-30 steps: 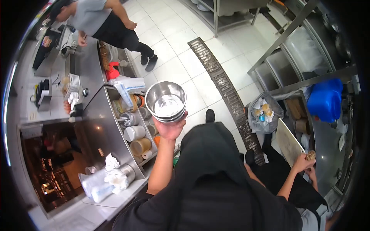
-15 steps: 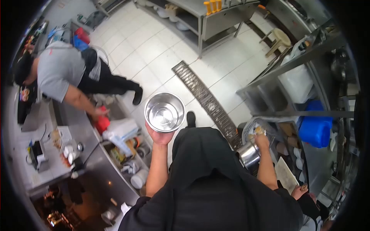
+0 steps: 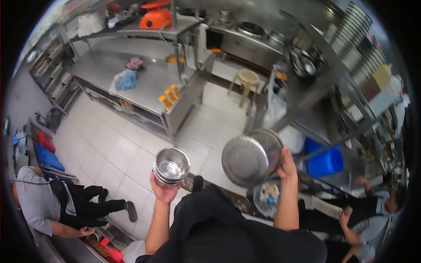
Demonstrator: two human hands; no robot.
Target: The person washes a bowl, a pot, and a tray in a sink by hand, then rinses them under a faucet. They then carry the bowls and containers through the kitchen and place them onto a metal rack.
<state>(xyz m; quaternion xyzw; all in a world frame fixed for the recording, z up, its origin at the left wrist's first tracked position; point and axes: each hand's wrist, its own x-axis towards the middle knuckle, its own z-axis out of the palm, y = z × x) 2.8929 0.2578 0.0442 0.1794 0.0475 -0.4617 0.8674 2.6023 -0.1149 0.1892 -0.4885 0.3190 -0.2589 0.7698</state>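
My left hand (image 3: 165, 189) is wrapped under a small stack of round steel bowls (image 3: 172, 164), held upright with the shiny inside of the top one facing me. In my right hand (image 3: 287, 165) is a larger steel pot (image 3: 245, 160), tilted so that its dull, round flat face shows; my fingers grip its right side. The two metal things are held apart, over the tiled floor. Below the pot stands a bin (image 3: 266, 197) lined with a bag, with some scraps inside.
A steel worktable (image 3: 105, 65) with cloths and orange-topped items stands ahead. A stool (image 3: 246, 81) is beyond it. Shelving (image 3: 307, 105) and a blue container (image 3: 324, 160) are on the right. One person (image 3: 41, 201) is at lower left, another (image 3: 372, 215) at lower right.
The view has tilted up and turned right. My right hand has lifted the pot from beside the bin to in front of me. My left hand still holds the bowls, now seen as a stack.
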